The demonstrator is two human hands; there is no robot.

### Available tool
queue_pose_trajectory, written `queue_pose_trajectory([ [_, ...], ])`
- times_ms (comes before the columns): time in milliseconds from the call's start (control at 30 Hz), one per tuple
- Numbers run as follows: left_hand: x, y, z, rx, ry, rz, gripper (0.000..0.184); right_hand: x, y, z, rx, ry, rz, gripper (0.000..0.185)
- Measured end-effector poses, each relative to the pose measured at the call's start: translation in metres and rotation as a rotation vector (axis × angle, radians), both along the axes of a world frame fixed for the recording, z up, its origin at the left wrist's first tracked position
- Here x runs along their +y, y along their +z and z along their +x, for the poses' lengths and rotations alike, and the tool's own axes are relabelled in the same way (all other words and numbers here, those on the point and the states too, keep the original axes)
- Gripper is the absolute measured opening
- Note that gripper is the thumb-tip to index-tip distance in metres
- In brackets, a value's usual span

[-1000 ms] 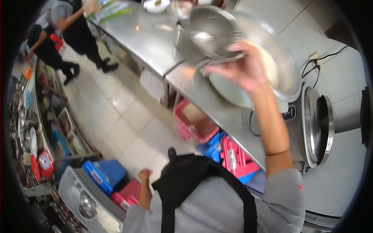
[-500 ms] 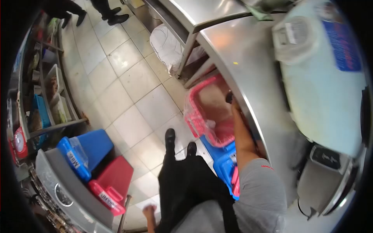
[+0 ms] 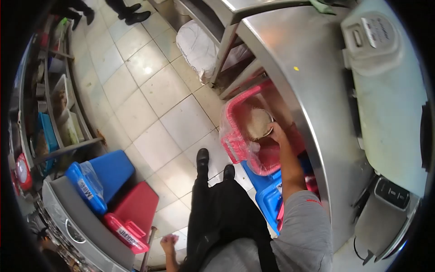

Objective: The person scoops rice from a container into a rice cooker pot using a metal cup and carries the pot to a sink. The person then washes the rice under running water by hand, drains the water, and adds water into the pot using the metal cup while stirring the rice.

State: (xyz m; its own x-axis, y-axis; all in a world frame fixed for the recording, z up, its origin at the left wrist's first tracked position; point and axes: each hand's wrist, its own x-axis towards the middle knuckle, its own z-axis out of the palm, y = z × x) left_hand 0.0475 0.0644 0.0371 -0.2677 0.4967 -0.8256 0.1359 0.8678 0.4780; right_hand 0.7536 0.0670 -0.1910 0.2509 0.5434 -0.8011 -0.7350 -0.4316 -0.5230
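Observation:
My right hand [image 3: 277, 133] is closed on the rim of a round metal bowl [image 3: 271, 121], filled with a pale, rice-like grain [image 3: 259, 123]. The bowl is inside the mouth of a pink bin [image 3: 235, 102] lined with clear plastic, partly under the steel counter. Shadow and the counter edge hide some of the bin's inside. Down at the lower left, away from the bin, my left hand [image 3: 169, 241] hangs with its fingers curled, and no object shows in it.
A steel counter [image 3: 290, 81] with a large pale-green appliance [image 3: 392, 104] borders the right. Blue [image 3: 108, 172] and red [image 3: 138, 208] lidded bins stand at left, below shelving [image 3: 68, 147]. A white sack [image 3: 195, 47] lies under the counter. Another person's shoes [image 3: 137, 18] are at the top.
My right hand has come up from deep under the counter edge, bringing the grain-filled bowl into view. My left hand has shifted slightly left and up. The view has moved a little.

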Motion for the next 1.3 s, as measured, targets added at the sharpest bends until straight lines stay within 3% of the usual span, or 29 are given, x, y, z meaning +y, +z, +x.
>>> queue_pose_trajectory([
  [67, 0.022, 0.005, 0.012, -0.037, -0.02, 0.002, 0.012, 0.022, 0.068, -0.016, 0.07, -0.157, -0.023, 0.033],
  [100, 0.03, 0.009, 0.022, -0.042, -0.026, 0.004, 0.012, 0.007, 0.041, -0.01, 0.116, -0.281, 0.029, 0.047],
  [133, 0.038, 0.014, 0.029, -0.08, -0.045, 0.02, 0.013, 0.018, 0.048, -0.015, 0.071, -0.295, 0.079, 0.053],
  [233, 0.058, 0.031, 0.04, -0.112, -0.079, 0.046, 0.014, 0.018, 0.091, -0.027, 0.013, -0.134, 0.155, 0.055],
  [333, 0.066, 0.037, 0.041, -0.118, -0.104, 0.052, 0.015, 0.013, 0.106, -0.034, 0.065, -0.269, 0.173, 0.056],
  [433, 0.067, 0.04, 0.031, -0.116, -0.12, 0.043, 0.014, 0.016, 0.105, -0.048, 0.125, -0.31, 0.321, 0.053],
  [567, 0.084, 0.054, 0.026, -0.112, -0.133, 0.075, 0.013, -0.013, 0.103, -0.053, 0.231, -0.602, 0.629, 0.053],
  [633, 0.096, 0.06, 0.033, -0.107, -0.109, 0.095, 0.012, 0.011, 0.147, -0.059, 0.054, -0.739, 0.224, 0.054],
  [667, 0.101, 0.064, 0.035, -0.12, -0.101, 0.112, 0.012, 0.004, 0.137, -0.057, 0.051, -0.734, 0.217, 0.054],
  [733, 0.101, 0.067, 0.036, -0.128, -0.087, 0.124, 0.013, -0.017, 0.092, -0.051, 0.236, -0.836, 0.526, 0.054],
  [833, 0.101, 0.062, 0.033, -0.095, -0.1, 0.081, 0.013, -0.019, 0.128, -0.064, 0.433, -0.914, 0.377, 0.048],
  [967, 0.097, 0.057, 0.03, -0.153, -0.142, 0.047, 0.014, 0.016, 0.152, -0.076, 0.304, -0.948, 0.373, 0.046],
  [1067, 0.104, 0.061, 0.027, -0.141, -0.188, 0.052, 0.014, 0.035, 0.187, -0.095, 0.206, -0.76, 0.448, 0.05],
  [1167, 0.113, 0.065, 0.03, -0.171, -0.177, 0.111, 0.012, 0.044, 0.241, -0.136, 0.048, -0.647, 0.3, 0.053],
  [1200, 0.118, 0.066, 0.028, -0.185, -0.189, 0.124, 0.012, 0.051, 0.271, -0.156, 0.121, -0.687, 0.266, 0.055],
  [1233, 0.123, 0.059, 0.027, -0.194, -0.17, 0.137, 0.012, 0.048, 0.266, -0.167, 0.402, -0.624, 0.349, 0.059],
  [1300, 0.135, 0.048, 0.037, -0.228, -0.178, 0.192, 0.008, 0.068, 0.311, -0.204, 0.236, -0.447, 0.459, 0.065],
])
